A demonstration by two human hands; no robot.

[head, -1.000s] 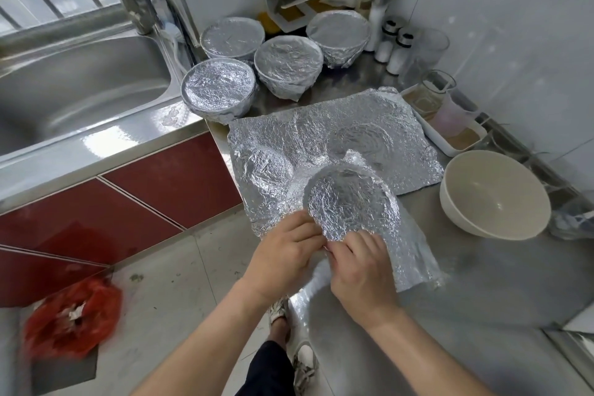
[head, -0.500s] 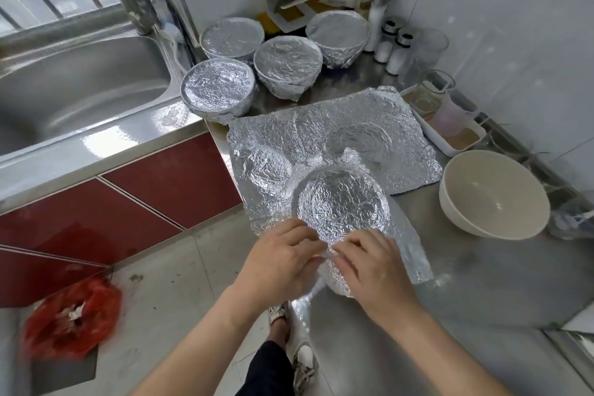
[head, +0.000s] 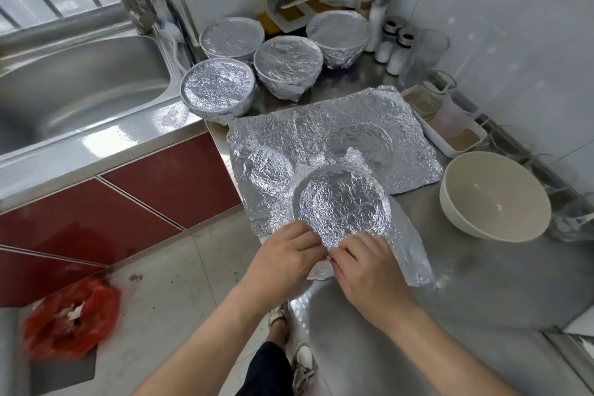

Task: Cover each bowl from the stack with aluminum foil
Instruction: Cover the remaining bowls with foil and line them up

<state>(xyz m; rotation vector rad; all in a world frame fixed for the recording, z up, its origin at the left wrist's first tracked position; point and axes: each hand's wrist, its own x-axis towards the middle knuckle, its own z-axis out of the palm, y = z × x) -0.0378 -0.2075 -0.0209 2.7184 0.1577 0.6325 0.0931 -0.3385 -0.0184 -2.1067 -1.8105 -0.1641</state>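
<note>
I saw the bowl in work [head: 342,202] upright at the near edge of the worktop [head: 482,283], its mouth sealed under a crinkled foil sheet [head: 408,251] whose loose flap trailed off to the right. My left grip [head: 283,262] and right grip [head: 369,270] pinched that foil at the near rim. A large flat foil [head: 321,135] lay spread just behind, overlapped by the bowl. Four foil-wrapped bowls [head: 287,59] clustered at the back, and one bare cream bowl [head: 495,196] stood upright to the right
</note>
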